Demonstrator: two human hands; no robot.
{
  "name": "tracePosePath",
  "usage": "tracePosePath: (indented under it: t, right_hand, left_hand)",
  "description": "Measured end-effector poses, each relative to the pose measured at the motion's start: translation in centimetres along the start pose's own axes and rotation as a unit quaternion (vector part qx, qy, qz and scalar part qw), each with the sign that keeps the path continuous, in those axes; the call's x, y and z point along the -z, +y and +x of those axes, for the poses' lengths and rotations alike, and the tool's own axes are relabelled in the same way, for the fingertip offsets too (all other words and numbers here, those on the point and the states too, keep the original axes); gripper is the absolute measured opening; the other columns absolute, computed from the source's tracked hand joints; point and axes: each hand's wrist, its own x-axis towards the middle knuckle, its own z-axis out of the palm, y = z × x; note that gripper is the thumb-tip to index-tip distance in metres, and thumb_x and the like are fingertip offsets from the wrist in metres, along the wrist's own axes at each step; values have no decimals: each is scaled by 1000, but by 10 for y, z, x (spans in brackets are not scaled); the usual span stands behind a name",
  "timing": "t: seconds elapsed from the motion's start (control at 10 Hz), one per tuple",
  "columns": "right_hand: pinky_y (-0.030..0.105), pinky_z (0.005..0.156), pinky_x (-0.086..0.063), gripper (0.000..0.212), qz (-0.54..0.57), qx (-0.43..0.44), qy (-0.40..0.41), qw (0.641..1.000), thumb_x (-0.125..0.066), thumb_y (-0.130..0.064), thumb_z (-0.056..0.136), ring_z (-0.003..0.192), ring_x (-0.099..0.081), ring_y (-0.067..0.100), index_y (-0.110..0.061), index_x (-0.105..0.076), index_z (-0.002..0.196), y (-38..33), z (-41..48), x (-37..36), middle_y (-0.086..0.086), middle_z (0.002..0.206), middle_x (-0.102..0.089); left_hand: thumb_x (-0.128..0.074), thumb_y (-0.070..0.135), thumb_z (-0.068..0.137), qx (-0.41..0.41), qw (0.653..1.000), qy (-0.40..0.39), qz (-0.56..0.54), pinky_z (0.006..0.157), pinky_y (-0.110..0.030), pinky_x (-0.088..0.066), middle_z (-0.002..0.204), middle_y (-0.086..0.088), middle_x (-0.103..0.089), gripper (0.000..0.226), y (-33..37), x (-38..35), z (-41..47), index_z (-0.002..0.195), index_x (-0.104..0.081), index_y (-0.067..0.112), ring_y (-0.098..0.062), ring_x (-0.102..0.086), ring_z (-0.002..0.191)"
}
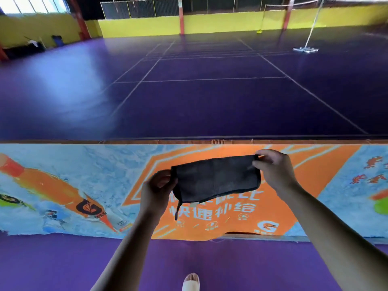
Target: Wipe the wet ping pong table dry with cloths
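Observation:
A dark grey cloth [216, 178] hangs spread flat in the air between my two hands. My left hand [156, 191] pinches its left edge and my right hand [273, 168] pinches its upper right corner. A thin loop dangles from the cloth's lower left corner. No ping pong table is in view. Behind the cloth stands a low barrier board [63, 185] printed in orange and light blue with a drink bottle.
Beyond the barrier lies a purple court floor [199, 91] with white lines. A flat mop [305, 49] rests on it at the far right. Yellow walls and red posts close the hall. My foot in a light sandal [191, 281] stands on purple flooring.

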Motion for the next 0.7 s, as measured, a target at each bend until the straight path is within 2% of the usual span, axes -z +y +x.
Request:
tracePosePath:
  t: [0.1, 0.2, 0.3, 0.4, 0.5, 0.6, 0.7]
  right_hand:
    - [32, 66, -42, 21, -75, -18, 11, 997, -72, -8, 79, 78, -62, 25, -20, -76, 96, -4, 53, -30, 3, 79, -70]
    - [35, 65, -45, 14, -114, -13, 5, 993, -68, -8, 81, 74, -61, 27, -19, -75, 87, -6, 96, -53, 5, 75, -70]
    - [38, 68, -50, 15, -172, -32, 26, 984, -65, -9, 81, 78, -61, 29, -20, -74, 86, -4, 136, -69, 4, 78, -70]
    - [40, 68, -51, 16, -220, -63, 9, 973, -58, -11, 80, 79, -62, 34, -22, -69, 78, 6, 168, -79, 4, 75, -67]
    - [44, 81, -49, 18, -266, -89, -27, 959, -53, -12, 83, 83, -61, 36, -22, -69, 84, 10, 193, -94, 8, 87, -71]
    - [45, 100, -37, 28, -322, -120, -66, 937, -52, -18, 90, 107, -58, 34, -31, -69, 108, 23, 204, -110, 3, 117, -69]
    - [45, 108, -33, 34, -328, -98, -76, 936, -52, -27, 96, 122, -54, 31, -33, -61, 128, 27, 205, -108, -1, 134, -62]
  left_hand:
    - [-76, 18, 80, 1, 999, -26, 23, 66, -21, -51, 80, 6, -75, 18, -13, -7, 85, 87, -70, 32, -4, -71, 76]
    - [-75, 13, 85, -31, 995, -49, 85, 63, -22, -48, 77, 6, -73, 18, -21, -18, 158, 87, -68, 29, 1, -68, 71]
    - [-74, 9, 86, -58, 987, -65, 136, 66, -24, -52, 81, 6, -74, 14, -23, -36, 212, 91, -73, 21, 0, -69, 76]
    - [-73, 17, 85, -45, 983, -51, 172, 72, -27, -53, 84, 7, -76, 11, -24, -52, 241, 93, -75, 24, -13, -72, 84]
    - [-67, 26, 88, -26, 963, -51, 262, 94, -37, -48, 94, 4, -77, 16, -23, -65, 266, 103, -72, 27, -23, -69, 98]
    - [-55, 23, 92, 7, 933, -93, 347, 107, -34, -31, 104, 0, -76, 37, -28, -74, 272, 127, -64, 27, -23, -65, 108]
    - [-50, 22, 95, -7, 918, -99, 384, 115, -33, -21, 114, -4, -74, 44, -27, -77, 272, 139, -58, 23, -21, -63, 114]
